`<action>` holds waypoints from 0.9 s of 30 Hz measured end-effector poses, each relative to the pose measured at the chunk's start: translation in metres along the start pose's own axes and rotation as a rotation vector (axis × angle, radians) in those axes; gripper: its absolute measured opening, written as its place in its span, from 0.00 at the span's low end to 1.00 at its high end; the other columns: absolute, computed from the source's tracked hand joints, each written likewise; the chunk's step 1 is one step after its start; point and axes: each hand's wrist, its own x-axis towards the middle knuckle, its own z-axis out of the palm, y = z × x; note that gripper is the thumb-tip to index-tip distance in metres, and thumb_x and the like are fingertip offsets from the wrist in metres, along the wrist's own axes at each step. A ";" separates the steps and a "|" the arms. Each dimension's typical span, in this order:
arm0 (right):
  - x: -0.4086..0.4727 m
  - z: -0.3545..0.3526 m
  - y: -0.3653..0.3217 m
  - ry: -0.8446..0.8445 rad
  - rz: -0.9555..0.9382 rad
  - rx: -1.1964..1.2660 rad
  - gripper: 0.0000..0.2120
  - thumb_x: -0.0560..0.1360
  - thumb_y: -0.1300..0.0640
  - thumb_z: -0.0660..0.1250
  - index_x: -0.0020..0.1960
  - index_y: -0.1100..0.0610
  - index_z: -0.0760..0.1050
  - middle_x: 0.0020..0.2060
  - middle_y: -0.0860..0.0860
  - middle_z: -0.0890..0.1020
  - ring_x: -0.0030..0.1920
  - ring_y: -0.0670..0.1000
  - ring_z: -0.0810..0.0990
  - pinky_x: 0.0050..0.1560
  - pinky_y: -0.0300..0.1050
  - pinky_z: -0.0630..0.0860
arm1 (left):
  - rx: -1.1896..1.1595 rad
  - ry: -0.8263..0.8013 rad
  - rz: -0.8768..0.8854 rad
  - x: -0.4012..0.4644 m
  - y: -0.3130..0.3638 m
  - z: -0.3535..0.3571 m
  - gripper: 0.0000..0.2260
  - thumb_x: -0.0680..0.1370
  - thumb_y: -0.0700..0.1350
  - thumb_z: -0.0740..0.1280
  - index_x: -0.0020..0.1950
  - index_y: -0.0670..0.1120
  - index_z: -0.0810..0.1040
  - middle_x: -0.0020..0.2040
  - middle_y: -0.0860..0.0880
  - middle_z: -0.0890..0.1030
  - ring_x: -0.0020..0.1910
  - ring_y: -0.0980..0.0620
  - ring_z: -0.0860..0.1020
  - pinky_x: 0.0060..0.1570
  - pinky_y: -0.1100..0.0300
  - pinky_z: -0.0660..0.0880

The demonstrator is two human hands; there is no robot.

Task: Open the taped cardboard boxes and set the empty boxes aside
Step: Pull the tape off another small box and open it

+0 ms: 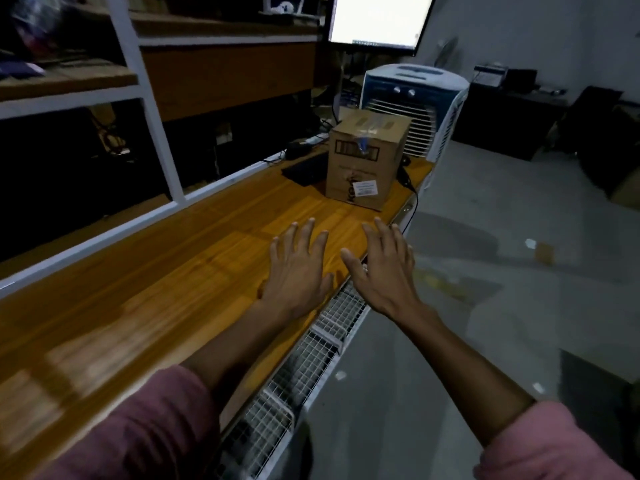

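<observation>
A brown cardboard box [367, 157] stands upright at the far end of the wooden table [156, 278], its top sealed with clear tape and a white label low on its front. My left hand [298, 271] hovers over the table's right edge, palm down, fingers spread, holding nothing. Just to its right my right hand [384, 268] is also held out with fingers apart and empty, partly past the table edge. Both hands are well short of the box and do not touch it.
A black keyboard [304, 169] lies left of the box. A white air cooler [415, 109] stands behind it, under a lit monitor [379, 20]. White-framed shelving [145, 84] runs along the left. Wire baskets [304, 368] hang below the table edge. The grey floor [485, 271] lies to the right.
</observation>
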 end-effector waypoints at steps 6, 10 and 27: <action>0.070 0.016 0.025 0.027 0.022 -0.024 0.38 0.79 0.29 0.47 0.81 0.51 0.56 0.82 0.51 0.53 0.82 0.56 0.46 0.78 0.66 0.48 | -0.002 0.008 0.046 0.078 -0.009 0.016 0.34 0.82 0.58 0.62 0.83 0.48 0.52 0.84 0.44 0.47 0.82 0.39 0.46 0.77 0.35 0.52; 0.109 0.018 0.041 0.060 0.051 -0.009 0.37 0.79 0.30 0.48 0.80 0.51 0.57 0.82 0.51 0.54 0.81 0.57 0.47 0.77 0.67 0.48 | -0.003 0.024 0.068 0.120 -0.016 0.018 0.34 0.82 0.58 0.62 0.83 0.48 0.53 0.84 0.44 0.47 0.82 0.39 0.46 0.77 0.35 0.52; 0.308 0.025 0.145 0.104 -0.062 0.076 0.37 0.79 0.32 0.47 0.79 0.55 0.59 0.81 0.55 0.57 0.81 0.59 0.49 0.78 0.65 0.53 | 0.020 0.043 0.089 0.333 0.024 0.061 0.32 0.84 0.56 0.59 0.83 0.45 0.53 0.84 0.42 0.48 0.83 0.43 0.42 0.80 0.43 0.43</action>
